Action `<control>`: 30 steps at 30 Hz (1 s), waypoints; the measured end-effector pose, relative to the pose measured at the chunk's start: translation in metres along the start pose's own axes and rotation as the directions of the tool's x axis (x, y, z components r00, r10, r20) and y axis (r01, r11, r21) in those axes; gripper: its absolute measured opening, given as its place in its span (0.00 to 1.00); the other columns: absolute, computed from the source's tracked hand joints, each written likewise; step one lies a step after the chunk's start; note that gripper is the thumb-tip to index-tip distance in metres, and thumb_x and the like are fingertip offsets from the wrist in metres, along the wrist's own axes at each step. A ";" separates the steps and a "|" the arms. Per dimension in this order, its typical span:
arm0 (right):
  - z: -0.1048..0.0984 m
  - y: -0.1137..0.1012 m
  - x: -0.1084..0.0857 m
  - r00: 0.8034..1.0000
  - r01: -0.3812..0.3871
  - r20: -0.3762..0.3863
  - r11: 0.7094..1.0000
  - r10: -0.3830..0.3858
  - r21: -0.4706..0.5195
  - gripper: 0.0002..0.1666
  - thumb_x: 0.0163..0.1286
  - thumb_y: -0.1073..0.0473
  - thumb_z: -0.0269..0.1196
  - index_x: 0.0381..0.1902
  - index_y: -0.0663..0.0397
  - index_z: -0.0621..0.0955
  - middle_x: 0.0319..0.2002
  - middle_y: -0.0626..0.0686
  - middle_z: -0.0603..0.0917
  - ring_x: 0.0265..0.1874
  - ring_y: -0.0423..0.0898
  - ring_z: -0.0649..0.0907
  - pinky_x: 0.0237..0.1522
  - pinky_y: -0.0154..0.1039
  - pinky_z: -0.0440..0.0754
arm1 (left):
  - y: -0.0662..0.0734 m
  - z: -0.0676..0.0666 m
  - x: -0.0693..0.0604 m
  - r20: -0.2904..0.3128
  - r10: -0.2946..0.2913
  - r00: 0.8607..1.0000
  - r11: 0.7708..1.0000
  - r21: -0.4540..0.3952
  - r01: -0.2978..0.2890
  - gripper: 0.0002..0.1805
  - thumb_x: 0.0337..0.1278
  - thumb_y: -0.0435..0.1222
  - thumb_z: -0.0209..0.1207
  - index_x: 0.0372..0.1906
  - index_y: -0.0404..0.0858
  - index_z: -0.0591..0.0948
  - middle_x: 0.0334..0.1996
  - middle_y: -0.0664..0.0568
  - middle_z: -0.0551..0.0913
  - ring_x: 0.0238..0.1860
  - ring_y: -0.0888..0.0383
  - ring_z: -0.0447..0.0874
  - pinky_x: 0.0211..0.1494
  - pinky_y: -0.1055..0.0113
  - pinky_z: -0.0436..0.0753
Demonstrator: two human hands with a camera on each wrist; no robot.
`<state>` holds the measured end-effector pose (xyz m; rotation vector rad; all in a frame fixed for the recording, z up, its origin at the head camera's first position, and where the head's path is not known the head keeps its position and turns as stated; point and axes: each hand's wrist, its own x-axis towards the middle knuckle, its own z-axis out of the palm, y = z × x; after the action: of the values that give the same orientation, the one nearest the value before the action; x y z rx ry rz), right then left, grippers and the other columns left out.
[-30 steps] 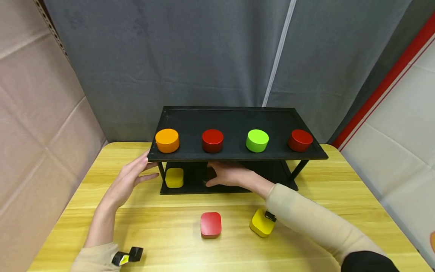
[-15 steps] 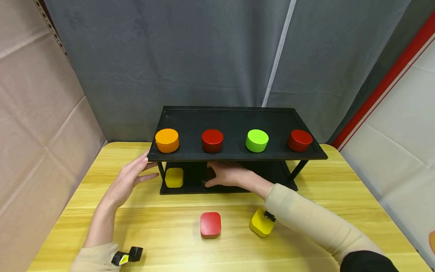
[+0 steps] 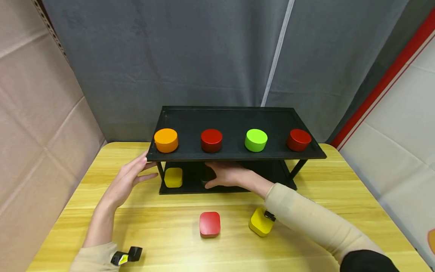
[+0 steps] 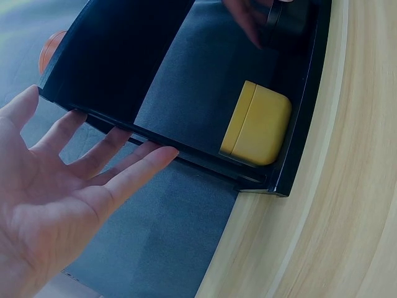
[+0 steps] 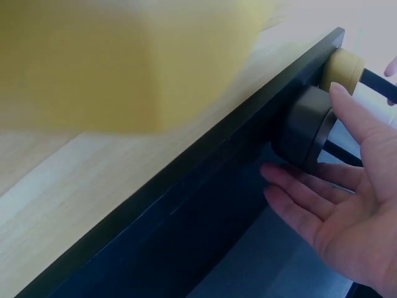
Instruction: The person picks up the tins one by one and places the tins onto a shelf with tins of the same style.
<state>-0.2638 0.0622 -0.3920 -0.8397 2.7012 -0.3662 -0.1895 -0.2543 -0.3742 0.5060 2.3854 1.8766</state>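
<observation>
Right hand pinches the rounded black block near the front edge of the lower shelf of the black two-tier rack; I see room rightward, yellow rounded-square block apart leftward. Flat face up (can't read a long axis). Left hand: fingers spread, tips on rack's left edge.

A grey curtain hangs behind the wooden table, with what seems white cloth at right.
</observation>
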 end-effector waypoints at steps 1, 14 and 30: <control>0.000 0.001 -0.001 1.000 0.005 0.001 1.000 -0.005 0.003 0.51 0.63 0.39 0.73 0.78 0.51 0.67 0.74 0.52 0.73 0.69 0.49 0.75 0.76 0.46 0.73 | 0.000 0.000 0.000 0.000 0.002 1.000 1.000 0.000 -0.002 0.29 0.85 0.47 0.40 0.82 0.49 0.57 0.84 0.41 0.52 0.65 0.67 0.75 0.59 0.72 0.86; -0.004 0.019 -0.022 0.998 0.042 -0.038 0.999 -0.041 0.016 0.53 0.64 0.37 0.72 0.80 0.47 0.64 0.78 0.52 0.68 0.72 0.51 0.72 0.78 0.49 0.70 | -0.002 -0.001 0.001 0.003 -0.003 1.000 1.000 -0.016 0.003 0.30 0.85 0.47 0.39 0.83 0.47 0.56 0.84 0.40 0.50 0.65 0.69 0.76 0.59 0.73 0.85; -0.007 0.035 -0.054 0.989 0.071 -0.130 0.997 -0.075 -0.032 0.51 0.63 0.35 0.72 0.78 0.47 0.68 0.76 0.54 0.71 0.71 0.52 0.75 0.75 0.51 0.74 | -0.003 -0.001 0.001 0.002 0.016 1.000 0.999 -0.030 -0.015 0.30 0.85 0.46 0.39 0.82 0.44 0.56 0.84 0.40 0.50 0.64 0.71 0.77 0.58 0.73 0.86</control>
<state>-0.2419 0.1228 -0.3859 -0.9559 2.8072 -0.4152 -0.1908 -0.2555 -0.3763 0.5259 2.3551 1.9132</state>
